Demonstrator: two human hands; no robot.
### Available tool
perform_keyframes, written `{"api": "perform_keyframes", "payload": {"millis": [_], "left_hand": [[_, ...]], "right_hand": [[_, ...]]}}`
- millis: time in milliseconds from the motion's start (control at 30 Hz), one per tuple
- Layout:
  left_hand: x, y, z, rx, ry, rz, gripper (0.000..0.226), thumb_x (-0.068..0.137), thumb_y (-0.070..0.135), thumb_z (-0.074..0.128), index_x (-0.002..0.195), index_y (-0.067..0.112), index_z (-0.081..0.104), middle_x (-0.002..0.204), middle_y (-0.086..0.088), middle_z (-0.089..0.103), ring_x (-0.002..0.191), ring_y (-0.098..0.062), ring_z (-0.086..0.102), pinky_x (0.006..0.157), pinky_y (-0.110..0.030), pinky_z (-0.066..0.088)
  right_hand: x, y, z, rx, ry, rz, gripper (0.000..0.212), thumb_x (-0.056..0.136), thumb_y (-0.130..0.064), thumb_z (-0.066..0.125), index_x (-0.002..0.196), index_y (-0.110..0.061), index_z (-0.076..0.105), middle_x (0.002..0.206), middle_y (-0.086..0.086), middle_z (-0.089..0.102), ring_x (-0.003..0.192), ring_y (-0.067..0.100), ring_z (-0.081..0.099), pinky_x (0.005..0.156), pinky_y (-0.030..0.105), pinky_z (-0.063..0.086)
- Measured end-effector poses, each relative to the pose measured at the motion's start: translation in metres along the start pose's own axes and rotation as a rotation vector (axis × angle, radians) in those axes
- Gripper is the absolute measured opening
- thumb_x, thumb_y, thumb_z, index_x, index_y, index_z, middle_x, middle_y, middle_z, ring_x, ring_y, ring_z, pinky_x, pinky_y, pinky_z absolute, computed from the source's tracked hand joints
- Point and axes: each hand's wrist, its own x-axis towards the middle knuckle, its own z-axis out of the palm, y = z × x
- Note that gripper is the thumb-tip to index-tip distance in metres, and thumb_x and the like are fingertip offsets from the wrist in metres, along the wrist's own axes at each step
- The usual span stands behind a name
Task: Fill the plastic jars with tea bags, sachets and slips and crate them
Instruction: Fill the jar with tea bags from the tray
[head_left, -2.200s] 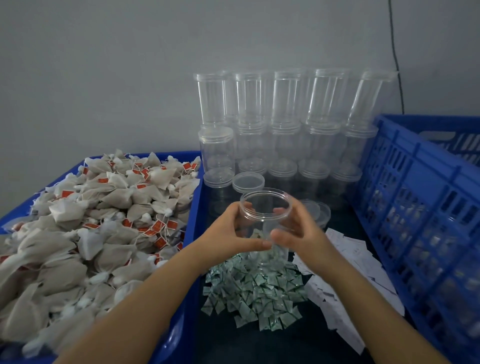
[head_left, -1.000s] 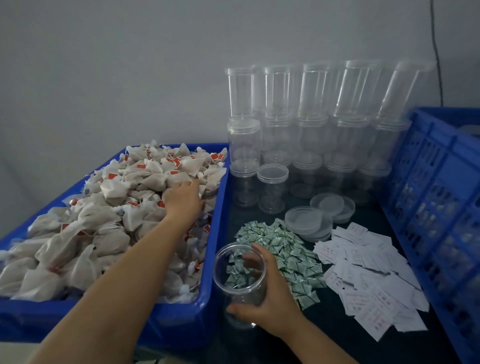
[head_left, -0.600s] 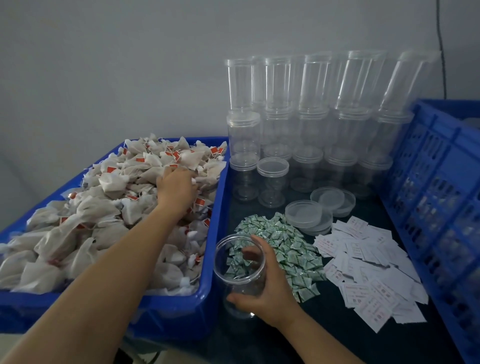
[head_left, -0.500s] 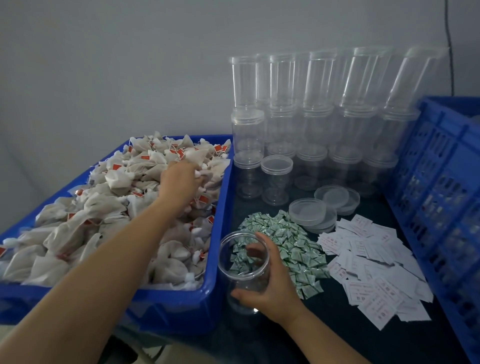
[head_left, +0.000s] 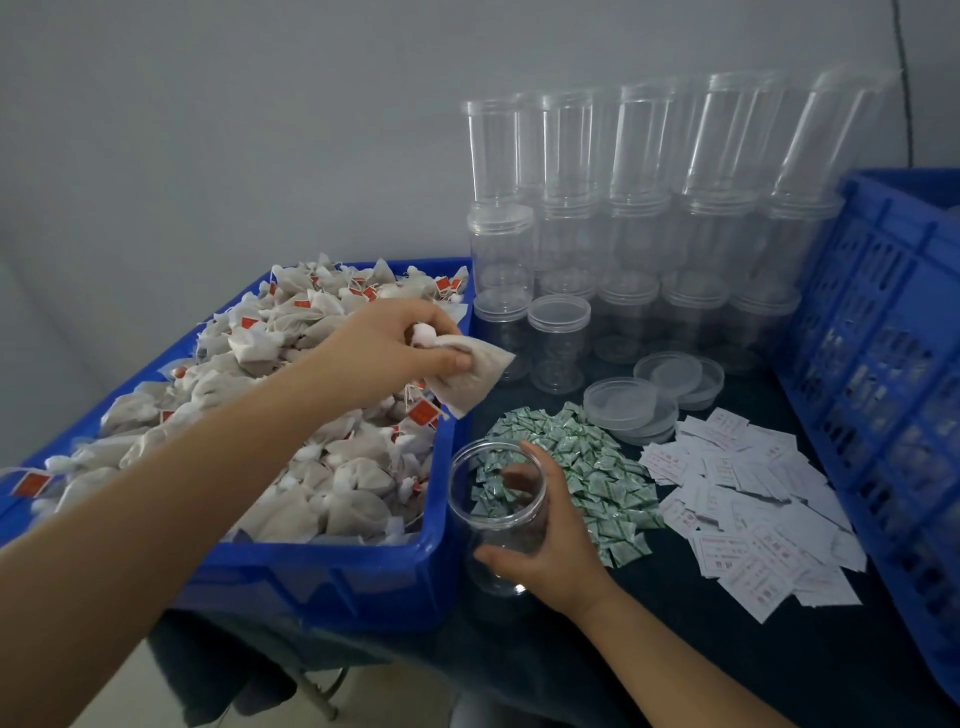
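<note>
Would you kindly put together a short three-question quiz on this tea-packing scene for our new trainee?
1. True or false: the open jar gripped by the right hand already contains tea bags.
2. What does the left hand pinch? A) a green sachet B) a tea bag C) a paper slip
3. Fill in: the loose lids lie behind the green sachets, and to the sachets' right lie the paper ____.

Key
1. False: it looks empty.
2. B, held above the edge of the blue tub.
3. slips
</note>
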Motion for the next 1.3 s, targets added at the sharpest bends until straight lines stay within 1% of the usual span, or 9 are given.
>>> {"api": "perform_keyframes", "payload": {"millis": [200, 300, 367, 467, 600, 733, 867, 1100, 1300], "left_hand": [[-0.014, 0.013, 0.013, 0.153, -0.224, 0.017, 0.012, 0.076, 0.034, 0.074, 0.08, 0.037, 0.063, 0.083, 0.014, 0.064, 0.073, 0.001, 0.06, 0.064, -0.015, 0.05], [-0.016, 0.011, 0.026, 0.196, -0.298, 0.034, 0.017, 0.078, 0.031, 0.074, 0.081, 0.04, 0.059, 0.087, 0.015, 0.063, 0.079, 0.0, 0.06, 0.068, -0.015, 0.048], [-0.017, 0.009, 0.035, 0.224, -0.332, 0.041, 0.018, 0.079, 0.031, 0.074, 0.08, 0.041, 0.058, 0.086, 0.016, 0.063, 0.078, 0.002, 0.059, 0.066, -0.014, 0.047], [-0.018, 0.005, 0.047, 0.282, -0.364, 0.074, 0.017, 0.08, 0.032, 0.072, 0.081, 0.04, 0.057, 0.082, 0.019, 0.062, 0.075, 0.004, 0.057, 0.064, -0.011, 0.043], [-0.018, 0.002, 0.059, 0.387, -0.41, 0.117, 0.009, 0.084, 0.03, 0.067, 0.09, 0.031, 0.061, 0.081, 0.019, 0.058, 0.075, 0.003, 0.055, 0.065, -0.014, 0.043], [-0.017, 0.006, 0.07, 0.47, -0.518, 0.133, 0.004, 0.086, 0.029, 0.064, 0.09, 0.03, 0.062, 0.088, 0.013, 0.06, 0.079, -0.005, 0.055, 0.069, -0.023, 0.047], [-0.012, 0.011, 0.083, 0.595, -0.691, 0.21, 0.009, 0.089, 0.016, 0.056, 0.086, 0.024, 0.06, 0.079, 0.007, 0.057, 0.071, -0.01, 0.052, 0.062, -0.021, 0.04], [0.001, 0.012, 0.094, 0.654, -0.991, 0.151, 0.017, 0.09, 0.017, 0.06, 0.106, 0.016, 0.065, 0.087, 0.007, 0.057, 0.077, -0.008, 0.052, 0.066, -0.02, 0.041], [0.008, 0.013, 0.104, 0.718, -1.112, 0.086, 0.024, 0.089, 0.015, 0.062, 0.112, 0.011, 0.065, 0.108, -0.008, 0.065, 0.1, -0.024, 0.06, 0.09, -0.035, 0.048]], "right_hand": [[0.001, 0.001, 0.001, -0.014, 0.026, -0.006, 0.099, 0.056, -0.049, 0.085, 0.129, -0.077, 0.024, 0.133, -0.015, 0.052, 0.126, -0.003, 0.049, 0.099, 0.012, 0.042], [0.001, 0.001, 0.001, 0.001, 0.024, -0.008, 0.099, 0.056, -0.048, 0.086, 0.129, -0.076, 0.025, 0.131, -0.02, 0.053, 0.127, -0.001, 0.05, 0.104, 0.023, 0.046], [0.001, 0.001, 0.0, 0.013, 0.016, -0.017, 0.098, 0.059, -0.043, 0.087, 0.136, -0.064, 0.03, 0.134, -0.023, 0.053, 0.13, 0.006, 0.051, 0.107, 0.036, 0.047], [0.001, 0.001, 0.0, 0.034, 0.01, -0.014, 0.099, 0.061, -0.041, 0.088, 0.141, -0.053, 0.032, 0.141, -0.012, 0.052, 0.132, 0.014, 0.053, 0.107, 0.048, 0.047], [0.001, 0.001, 0.0, 0.029, 0.009, -0.008, 0.098, 0.058, -0.044, 0.088, 0.132, -0.07, 0.03, 0.138, -0.019, 0.054, 0.126, 0.008, 0.056, 0.104, 0.04, 0.051], [0.002, 0.001, 0.0, 0.026, 0.014, -0.025, 0.099, 0.06, -0.041, 0.087, 0.13, -0.075, 0.027, 0.133, -0.037, 0.051, 0.125, -0.003, 0.054, 0.096, 0.015, 0.048], [0.002, 0.001, 0.001, 0.037, 0.018, -0.036, 0.099, 0.059, -0.041, 0.088, 0.132, -0.072, 0.028, 0.134, -0.033, 0.051, 0.127, 0.002, 0.054, 0.101, 0.022, 0.048], [0.003, 0.0, 0.001, 0.021, 0.021, -0.02, 0.102, 0.056, -0.043, 0.087, 0.13, -0.076, 0.025, 0.132, -0.035, 0.05, 0.126, -0.001, 0.053, 0.099, 0.014, 0.044], [0.002, -0.001, 0.001, 0.006, 0.024, -0.009, 0.103, 0.052, -0.046, 0.086, 0.129, -0.076, 0.025, 0.135, -0.024, 0.052, 0.124, 0.004, 0.056, 0.103, 0.03, 0.049]]}}
